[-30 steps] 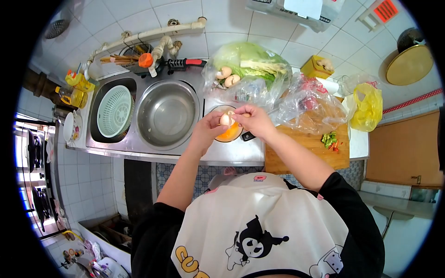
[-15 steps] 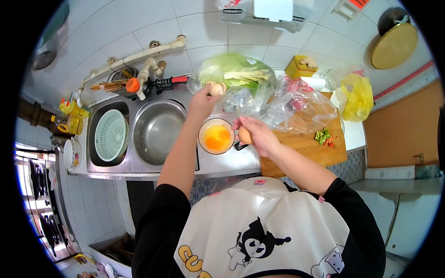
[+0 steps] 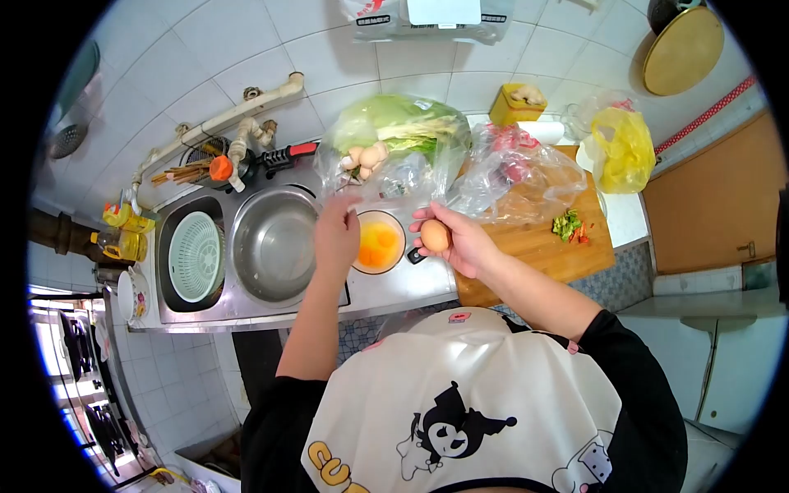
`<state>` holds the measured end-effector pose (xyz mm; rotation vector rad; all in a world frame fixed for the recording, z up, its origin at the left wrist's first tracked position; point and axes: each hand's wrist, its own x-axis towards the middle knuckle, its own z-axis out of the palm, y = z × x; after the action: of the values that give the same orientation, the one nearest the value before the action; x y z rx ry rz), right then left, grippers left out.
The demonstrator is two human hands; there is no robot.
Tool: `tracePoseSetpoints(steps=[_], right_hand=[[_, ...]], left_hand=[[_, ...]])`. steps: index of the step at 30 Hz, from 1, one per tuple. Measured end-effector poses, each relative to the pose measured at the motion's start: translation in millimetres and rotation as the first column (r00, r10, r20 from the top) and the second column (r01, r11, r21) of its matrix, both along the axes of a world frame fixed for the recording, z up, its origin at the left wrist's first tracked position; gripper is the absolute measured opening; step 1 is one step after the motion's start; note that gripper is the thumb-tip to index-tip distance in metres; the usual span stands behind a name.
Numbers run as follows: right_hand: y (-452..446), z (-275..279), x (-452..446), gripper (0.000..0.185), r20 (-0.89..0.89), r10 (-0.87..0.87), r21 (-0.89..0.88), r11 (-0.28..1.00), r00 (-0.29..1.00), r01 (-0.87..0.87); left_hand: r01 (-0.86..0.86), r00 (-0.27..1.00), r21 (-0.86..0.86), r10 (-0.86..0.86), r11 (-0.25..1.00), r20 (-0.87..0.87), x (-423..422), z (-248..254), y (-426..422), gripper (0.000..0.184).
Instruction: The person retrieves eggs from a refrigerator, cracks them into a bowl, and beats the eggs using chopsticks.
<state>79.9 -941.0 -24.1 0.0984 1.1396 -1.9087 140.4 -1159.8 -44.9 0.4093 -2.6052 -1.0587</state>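
Currently, egg point(image 3: 436, 236) in RH point(image 3: 465, 244), nr bowl rim point(image 3: 403, 246)

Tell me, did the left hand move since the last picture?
Yes, the left hand moved from the eggshells toward the person, to the glass bowl's left side.

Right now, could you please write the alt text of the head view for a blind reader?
The right hand holds a whole egg beside a bowl of raw eggs; the blurred left hand is at its other side. Eggshells and leafy greens lie behind, a sink left, a cutting board right.
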Motion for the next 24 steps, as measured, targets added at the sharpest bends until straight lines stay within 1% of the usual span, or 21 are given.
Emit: tracePoseSetpoints(steps=[2,5,8,11,14,17,20,23,24], right_hand=[[-3,-4,2,0.036,0.008,0.01,-0.019,1.0,1.0,-0.01],[-7,-13,5,0.036,0.024,0.024,-0.051,0.998,0.999,-0.023],[-13,-21,10,0.036,0.055,0.017,-0.058,0.998,0.998,-0.014],[-23,-31,17,0.036,0.061,-0.032,-0.034,0.999,0.998,0.034],[-29,-24,27,0.034,0.041,-0.025,-0.142,0.989,0.999,0.031],[-29,-1,38,0.038,-0.016,0.009,-0.136,0.991,1.0,-0.011],[-25,0,42,0.04,-0.049,0.063,-0.172,0.982,0.997,-0.071],[-23,-8,46,0.046,-0.094,0.056,-0.228,0.971,0.994,-0.077],[-22,-14,45,0.047,-0.092,0.059,-0.197,0.977,0.994,-0.077]], left_hand=[[0.092,0.994,-0.01,-0.092,0.996,0.062,18,-21,3,0.03],[0.144,0.97,-0.246,-0.186,0.958,-0.156,37,-22,13,0.034],[0.071,0.969,-0.003,-0.069,0.998,-0.238,50,-11,17,0.033],[0.123,0.99,0.275,-0.138,0.953,0.034,56,-3,34,0.034],[0.154,0.975,0.34,-0.198,0.928,0.099,58,11,57,0.042],[0.122,0.981,0.34,-0.165,0.933,0.101,56,8,67,0.048],[0.102,0.988,0.408,-0.142,0.907,0.068,56,5,68,0.049],[0.074,0.993,0.425,-0.104,0.902,0.048,58,-3,68,0.047],[0.059,0.994,0.414,-0.091,0.909,0.056,58,-7,67,0.045]])
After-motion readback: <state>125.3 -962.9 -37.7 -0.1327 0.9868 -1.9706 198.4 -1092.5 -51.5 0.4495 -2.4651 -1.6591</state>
